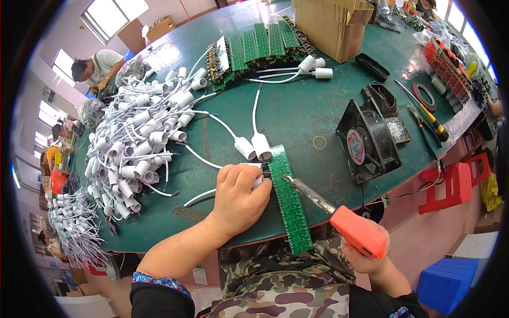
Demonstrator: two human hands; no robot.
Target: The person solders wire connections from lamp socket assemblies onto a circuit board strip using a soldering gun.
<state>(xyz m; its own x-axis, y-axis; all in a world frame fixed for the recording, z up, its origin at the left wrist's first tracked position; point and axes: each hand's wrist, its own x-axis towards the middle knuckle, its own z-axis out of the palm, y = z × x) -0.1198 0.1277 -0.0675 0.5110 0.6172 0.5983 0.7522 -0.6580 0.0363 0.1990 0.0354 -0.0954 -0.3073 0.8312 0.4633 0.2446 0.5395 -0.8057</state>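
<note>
A narrow green circuit board strip [291, 206] lies at the table's near edge, its lower end jutting out over my lap. My left hand [238, 199] is closed on a white cable with a cylindrical end, mostly hidden under the fingers; its thin wires touch the strip's left edge. In my right hand [365, 255] is a soldering iron [356, 230] with an orange handle, its tip just over the strip near those wires. Two more white cable ends [252, 147] rest at the strip's top end.
A large heap of white cables [143, 132] covers the left. Stacked green boards [260, 45] and a cardboard box [333, 26] stand behind. To the right are a black fan [368, 140], pliers [424, 130], a screwdriver [424, 111] and a tape roll [424, 97]. Another person [101, 69] works at far left.
</note>
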